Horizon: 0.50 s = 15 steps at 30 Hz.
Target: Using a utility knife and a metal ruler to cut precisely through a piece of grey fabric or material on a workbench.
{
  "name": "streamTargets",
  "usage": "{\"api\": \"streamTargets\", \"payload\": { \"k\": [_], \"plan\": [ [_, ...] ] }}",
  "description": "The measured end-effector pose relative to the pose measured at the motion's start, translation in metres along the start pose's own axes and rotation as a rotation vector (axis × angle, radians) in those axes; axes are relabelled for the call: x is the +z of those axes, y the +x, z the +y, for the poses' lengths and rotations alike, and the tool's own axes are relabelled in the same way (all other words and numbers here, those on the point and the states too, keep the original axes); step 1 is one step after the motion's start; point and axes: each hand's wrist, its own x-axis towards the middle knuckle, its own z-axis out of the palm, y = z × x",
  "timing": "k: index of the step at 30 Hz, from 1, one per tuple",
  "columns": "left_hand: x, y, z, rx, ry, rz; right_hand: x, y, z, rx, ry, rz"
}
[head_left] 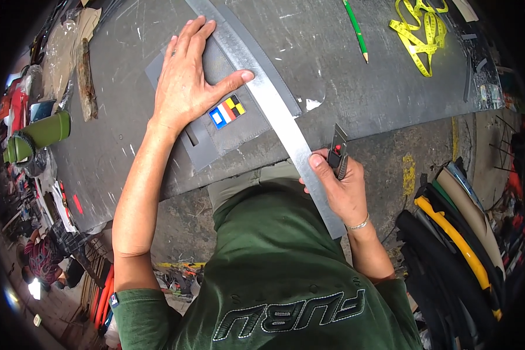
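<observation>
My left hand [184, 87] is spread flat over a piece of grey sheet material [239, 137], its thumb resting on a long metal straightedge [274, 111]. A small patch [227, 112] in blue, white, red, yellow and black shows on the sheet beside that hand. The straightedge lies slantwise across the sheet, and its near end sticks out past the table edge toward my body. There my right hand [347, 189] is closed round a utility knife [337, 151], blade pointing away from me. Its thumb and fingers also hold the straightedge's edge.
On the dark scuffed table [122, 76] lie a green pencil [357, 30] and a tangled yellow tape measure [421, 44]. A green cylinder [46, 133] is at the left edge. Rolls of material [458, 233] stand on the right. A person [44, 256] is at the far lower left.
</observation>
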Motion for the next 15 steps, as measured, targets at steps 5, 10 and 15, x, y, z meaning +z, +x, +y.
{"api": "streamTargets", "payload": {
  "k": [5,10,15],
  "plan": [
    [0.0009,0.0012,-0.0005,0.021,0.009,0.012,0.0007,0.0001,0.0006,0.007,0.006,0.009],
    [0.0001,0.0009,-0.0015,0.021,0.014,0.015,0.0008,0.0009,-0.0004,0.006,0.010,0.011],
    [-0.0049,0.0020,-0.0009,0.018,0.053,0.024,0.0006,0.0016,0.0001,-0.011,-0.029,0.010]
  ]
}}
